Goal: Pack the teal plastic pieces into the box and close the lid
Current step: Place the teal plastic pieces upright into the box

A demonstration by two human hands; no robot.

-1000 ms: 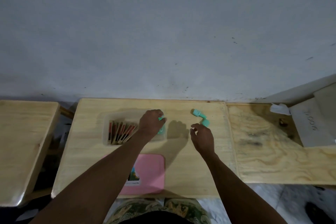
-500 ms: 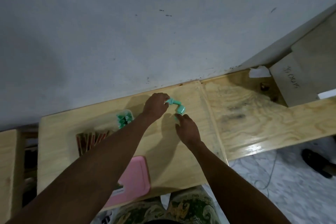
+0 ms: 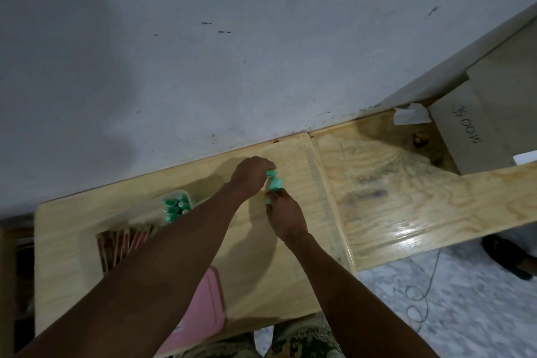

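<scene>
Near the back of the wooden table (image 3: 290,264), my left hand (image 3: 251,176) and my right hand (image 3: 286,213) meet over loose teal plastic pieces (image 3: 273,182). My left fingers pinch the upper teal piece, and my right fingertips grip the lower one. To the left stands the clear plastic box (image 3: 175,206), with several teal pieces upright in its near end and red-brown sticks (image 3: 125,241) further left; my left forearm hides part of it. The pink lid (image 3: 203,311) lies flat near the table's front edge, partly under my left arm.
A grey wall rises just behind the table. A second wooden board (image 3: 406,197) adjoins on the right, carrying a cardboard piece (image 3: 476,131) with writing and a white scrap (image 3: 411,115). Tiled floor, a thin cable (image 3: 418,299) and a dark shoe (image 3: 508,253) lie lower right.
My left hand left the box and crossed right to the loose teal pieces; my right hand closed in on them from below. The view has tilted and shifted.
</scene>
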